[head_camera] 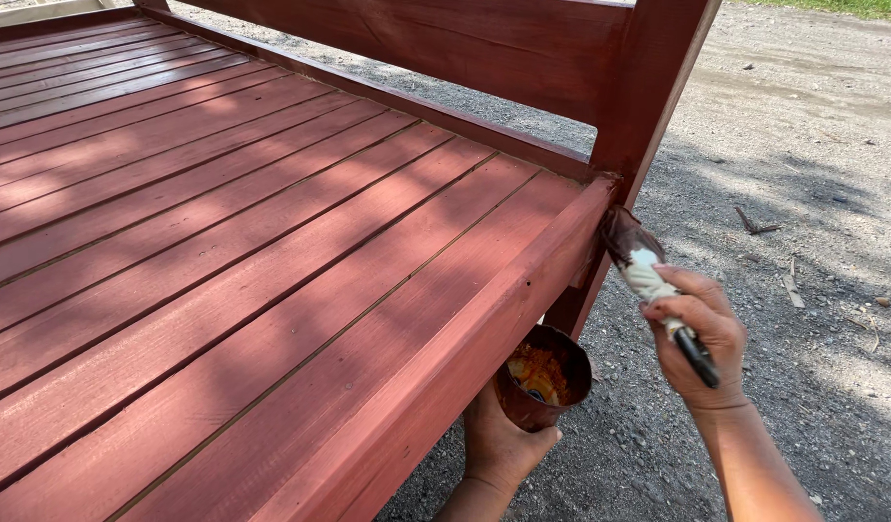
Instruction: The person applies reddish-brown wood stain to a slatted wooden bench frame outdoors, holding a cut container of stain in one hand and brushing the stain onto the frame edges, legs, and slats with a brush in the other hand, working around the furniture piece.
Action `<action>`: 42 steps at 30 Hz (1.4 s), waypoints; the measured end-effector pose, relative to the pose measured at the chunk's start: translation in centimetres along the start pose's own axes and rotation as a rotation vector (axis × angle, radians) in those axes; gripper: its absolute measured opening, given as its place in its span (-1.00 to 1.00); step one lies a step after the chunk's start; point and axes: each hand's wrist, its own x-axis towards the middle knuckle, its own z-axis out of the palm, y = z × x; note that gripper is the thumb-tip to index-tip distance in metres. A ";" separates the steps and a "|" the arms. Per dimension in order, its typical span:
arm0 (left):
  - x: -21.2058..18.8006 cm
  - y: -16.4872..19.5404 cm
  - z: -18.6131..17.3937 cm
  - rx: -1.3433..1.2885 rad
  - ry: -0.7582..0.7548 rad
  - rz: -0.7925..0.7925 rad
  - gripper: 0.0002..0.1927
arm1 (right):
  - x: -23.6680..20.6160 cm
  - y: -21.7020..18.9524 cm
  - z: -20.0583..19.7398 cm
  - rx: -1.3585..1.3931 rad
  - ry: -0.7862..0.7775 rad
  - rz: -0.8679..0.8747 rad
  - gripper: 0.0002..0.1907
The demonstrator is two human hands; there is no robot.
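Note:
A paintbrush (639,266) with a pale ferrule and dark handle is gripped in my right hand (699,333). Its stained bristles press against the outer side rail of a red-brown slatted wooden bed frame (272,242), just below the corner post (648,87). My left hand (499,445) reaches up from below the rail and holds a small stained cup (542,375) with orange-brown paint inside. The cup sits just under the rail's edge, left of the brush.
The frame's headboard panel (465,43) runs along the top. Grey gravel ground (803,193) with small twigs and stones lies to the right and below. A strip of grass (842,8) shows at the top right.

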 end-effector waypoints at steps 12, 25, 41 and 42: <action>0.1 -0.6 -0.4 -0.006 -0.073 -0.051 0.17 | -10.2 1.2 3.1 -0.005 -0.145 0.598 -0.81; -0.3 1.4 0.4 0.026 -0.049 -0.056 0.25 | 8.1 -2.1 0.1 0.101 0.063 0.385 -0.77; 0.8 -0.1 0.7 -0.042 -0.059 -0.101 0.22 | -1.3 -0.1 5.8 0.169 0.376 0.173 -0.63; 1.1 -0.3 0.8 -0.057 -0.054 -0.100 0.20 | -2.1 0.1 6.1 0.142 0.370 0.182 -0.63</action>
